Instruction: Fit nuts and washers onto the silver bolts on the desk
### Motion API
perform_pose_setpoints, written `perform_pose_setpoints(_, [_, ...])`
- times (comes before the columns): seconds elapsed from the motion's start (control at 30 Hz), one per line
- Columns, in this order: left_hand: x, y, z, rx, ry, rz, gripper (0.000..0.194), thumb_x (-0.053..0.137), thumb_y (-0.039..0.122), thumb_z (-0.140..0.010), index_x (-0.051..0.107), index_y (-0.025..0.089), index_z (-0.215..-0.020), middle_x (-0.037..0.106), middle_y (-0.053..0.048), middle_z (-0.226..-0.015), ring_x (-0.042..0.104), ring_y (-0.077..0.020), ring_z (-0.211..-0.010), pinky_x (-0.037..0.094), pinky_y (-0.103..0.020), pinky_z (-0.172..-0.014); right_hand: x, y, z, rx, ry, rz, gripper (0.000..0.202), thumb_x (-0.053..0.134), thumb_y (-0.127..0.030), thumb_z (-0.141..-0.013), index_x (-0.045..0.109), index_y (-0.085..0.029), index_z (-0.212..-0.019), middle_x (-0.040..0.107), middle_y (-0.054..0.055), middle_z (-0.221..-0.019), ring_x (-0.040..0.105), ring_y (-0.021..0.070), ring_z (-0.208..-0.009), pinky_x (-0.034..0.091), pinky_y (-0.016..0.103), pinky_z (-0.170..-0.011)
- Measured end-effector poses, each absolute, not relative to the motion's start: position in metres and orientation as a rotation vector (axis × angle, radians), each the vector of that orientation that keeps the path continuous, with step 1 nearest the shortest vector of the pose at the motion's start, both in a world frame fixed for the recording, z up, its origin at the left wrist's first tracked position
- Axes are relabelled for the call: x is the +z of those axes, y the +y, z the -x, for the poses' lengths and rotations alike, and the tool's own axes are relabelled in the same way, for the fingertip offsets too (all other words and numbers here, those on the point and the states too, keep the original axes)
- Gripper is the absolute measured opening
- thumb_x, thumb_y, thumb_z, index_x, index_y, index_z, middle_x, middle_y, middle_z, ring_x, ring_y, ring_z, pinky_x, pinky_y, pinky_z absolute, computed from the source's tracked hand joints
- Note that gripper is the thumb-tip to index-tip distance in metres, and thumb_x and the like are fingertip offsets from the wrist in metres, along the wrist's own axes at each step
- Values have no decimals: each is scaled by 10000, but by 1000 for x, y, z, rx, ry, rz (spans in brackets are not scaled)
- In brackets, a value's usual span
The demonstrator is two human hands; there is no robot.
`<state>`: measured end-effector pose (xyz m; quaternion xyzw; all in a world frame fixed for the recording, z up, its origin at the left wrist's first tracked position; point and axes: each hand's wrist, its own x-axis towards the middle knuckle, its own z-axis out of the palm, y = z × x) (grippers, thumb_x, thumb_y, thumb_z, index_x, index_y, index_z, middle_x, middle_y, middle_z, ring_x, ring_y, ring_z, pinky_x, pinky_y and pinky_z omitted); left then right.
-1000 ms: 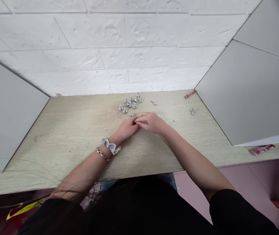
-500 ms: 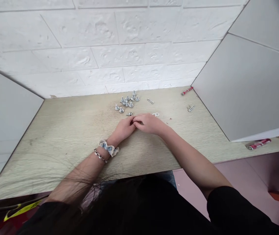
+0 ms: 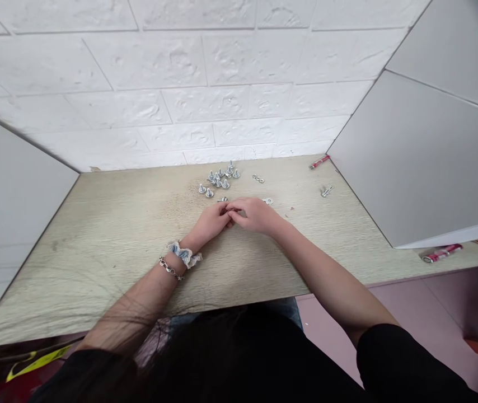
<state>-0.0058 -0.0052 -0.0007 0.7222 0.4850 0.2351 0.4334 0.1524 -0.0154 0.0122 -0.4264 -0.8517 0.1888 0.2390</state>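
My left hand (image 3: 214, 223) and my right hand (image 3: 251, 214) meet low over the wooden tabletop (image 3: 239, 263), fingertips pinched together. What they hold between them is hidden by the fingers. Just beyond my left fingertips lies a bolt (image 3: 223, 200) on its side. Partly covered by my right hand are flat metal washers (image 3: 268, 201). Farther back stands a cluster of several silver bolts (image 3: 218, 182), most resting on their heads with shanks up. To the right of that cluster is a short row of small nuts (image 3: 258, 178).
A white brick-patterned wall (image 3: 230, 56) closes off the back. Grey panels stand at the left (image 3: 12, 212) and right (image 3: 440, 157). Red batteries lie at the back right (image 3: 319, 162) and front right (image 3: 443, 253), with a small metal piece (image 3: 327, 191) between them.
The camera view has tilted slightly, so the scene sits a little lower. Both hands stay together in nearly the same place, with only slight finger movement.
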Motion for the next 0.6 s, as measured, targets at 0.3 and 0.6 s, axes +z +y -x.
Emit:
perform_pose_setpoints(0.3, [-4, -2, 4, 667, 1155, -1613, 144, 468, 238, -813, 546, 138, -881, 564, 11, -611, 500, -74, -490, 425, -197, -494, 10, -12, -151, 442, -2181, 1295, 279, 393, -216, -885, 629, -149, -1017, 652, 80, -979, 570, 175, -900, 406, 291, -792])
perform_pose_setpoints(0.6, [-2, -4, 1, 729, 1200, -1504, 69, 475, 162, -803, 510, 148, -862, 546, 14, -631, 538, -76, -544, 411, -161, -464, -8, -5, -151, 219, -2215, 1481, 261, 492, -235, -833, 656, -159, -1022, 514, 132, -1210, 437, 259, -1118, 342, 401, -956])
